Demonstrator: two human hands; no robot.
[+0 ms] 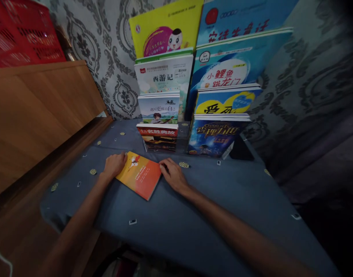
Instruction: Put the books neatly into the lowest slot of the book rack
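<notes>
Orange booklet (139, 175) lies flat on the cloth (193, 215), just before the book rack (182, 134). Head view: I read left hand (114, 164) spread loosely on its corner, gripping nothing; right hand (173, 176) curled at the opposite edge, pinch unconfirmed. Likely light, bendy; lift edgewise.

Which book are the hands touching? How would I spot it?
Look at the table with the blue-grey cloth, where rows of books stand at the back. In front of them one thin orange book lies on the cloth, with the left hand and the right hand at its sides. It is the only book lying flat; the others all stand upright.
</notes>
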